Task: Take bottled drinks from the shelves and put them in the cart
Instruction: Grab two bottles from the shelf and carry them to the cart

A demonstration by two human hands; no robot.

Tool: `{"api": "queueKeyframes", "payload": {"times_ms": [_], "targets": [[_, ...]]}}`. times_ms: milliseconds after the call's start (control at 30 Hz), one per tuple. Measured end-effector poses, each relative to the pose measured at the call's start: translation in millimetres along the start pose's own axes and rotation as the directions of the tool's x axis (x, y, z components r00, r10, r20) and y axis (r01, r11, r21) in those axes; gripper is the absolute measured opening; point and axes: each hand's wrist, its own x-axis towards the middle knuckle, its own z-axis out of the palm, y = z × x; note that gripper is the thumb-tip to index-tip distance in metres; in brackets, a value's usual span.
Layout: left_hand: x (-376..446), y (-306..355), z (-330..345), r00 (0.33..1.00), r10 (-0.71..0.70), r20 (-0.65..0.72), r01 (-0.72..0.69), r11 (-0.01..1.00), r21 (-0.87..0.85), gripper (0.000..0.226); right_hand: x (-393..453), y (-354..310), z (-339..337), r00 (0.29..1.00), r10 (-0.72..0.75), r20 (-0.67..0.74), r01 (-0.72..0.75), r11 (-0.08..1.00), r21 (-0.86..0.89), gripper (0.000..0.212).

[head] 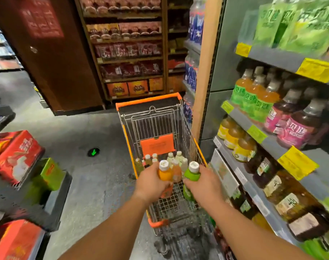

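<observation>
The cart [194, 145], a wire basket with an orange rim, stands in the aisle with its long axis running away from the person. Its right side runs close along the drink shelves [269, 145], with only a narrow gap between rim and shelf edge. To the cart's left the grey floor [88, 132] lies open as far as the low displays of red boxes [17, 156].

Both hands are held over the near half of the cart, inside its rim. The left hand [150, 184] has its fingers curled round an orange bottle [164, 174], gripping it about the body; the white cap sticks up above the fingers. The right hand [204, 184] is clamped in the same way on a green bottle [192, 175]. The two bottles are just beside each other, each roughly upright with its long axis vertical and the cap leaning slightly away from the person.

Beyond them, toward the cart's far end, more white-capped bottles [171, 158] stand upright in the basket, bunched together.
</observation>
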Motion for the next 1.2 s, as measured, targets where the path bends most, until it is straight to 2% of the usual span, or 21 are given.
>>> {"api": "queueKeyframes", "payload": {"times_ms": [233, 333, 433, 500, 567, 667, 867, 967, 1133, 1200], "targets": [[128.9, -54.3, 88.3, 0.987, -0.160, 0.031, 0.162, 0.985, -0.055, 0.040, 129.5, 65.1, 91.3, 0.991, 0.073, 0.110, -0.065, 0.995, -0.073, 0.040], [171.5, -81.1, 128.8, 0.978, -0.203, 0.044, 0.205, 0.978, -0.034, 0.033, 175.7, 93.7, 128.7, 0.983, 0.112, 0.146, -0.101, 0.992, -0.078, 0.034], [203.3, -109.1, 161.7, 0.967, -0.247, 0.062, 0.248, 0.968, -0.018, 0.028, 208.7, 120.1, 162.1, 0.983, 0.091, 0.156, -0.081, 0.994, -0.071, 0.027], [218.2, -125.9, 177.6, 0.961, -0.271, 0.059, 0.271, 0.963, 0.006, 0.031, 222.9, 132.8, 182.0, 0.983, 0.084, 0.161, -0.069, 0.993, -0.096, 0.025], [235.3, -148.4, 198.9, 0.955, -0.291, 0.062, 0.290, 0.957, 0.024, 0.031, 235.5, 151.8, 207.7, 0.977, 0.138, 0.165, -0.124, 0.988, -0.093, 0.024], [259.5, -185.4, 237.0, 0.947, -0.311, 0.081, 0.311, 0.950, 0.008, 0.032, 248.4, 187.4, 244.2, 0.966, 0.205, 0.156, -0.208, 0.978, 0.008, 0.026], [289.4, -241.6, 319.8, 0.942, -0.299, 0.154, 0.310, 0.949, -0.057, 0.037, 270.8, 259.9, 317.0, 0.943, 0.312, 0.118, -0.289, 0.941, -0.178, 0.031], [290.1, -261.5, 349.2, 0.932, -0.331, 0.146, 0.343, 0.937, -0.064, 0.035, 278.1, 278.0, 335.3, 0.918, 0.383, 0.104, -0.375, 0.922, -0.095, 0.030], [297.1, -275.7, 372.6, 0.927, -0.363, 0.091, 0.371, 0.924, -0.091, 0.026, 279.8, 286.0, 353.4, 0.950, 0.310, 0.020, -0.306, 0.944, -0.126, 0.022], [305.1, -274.6, 374.5, 0.935, -0.348, 0.074, 0.354, 0.929, -0.103, 0.026, 285.8, 287.1, 356.7, 0.927, 0.376, 0.004, -0.373, 0.921, -0.114, 0.028]]}}
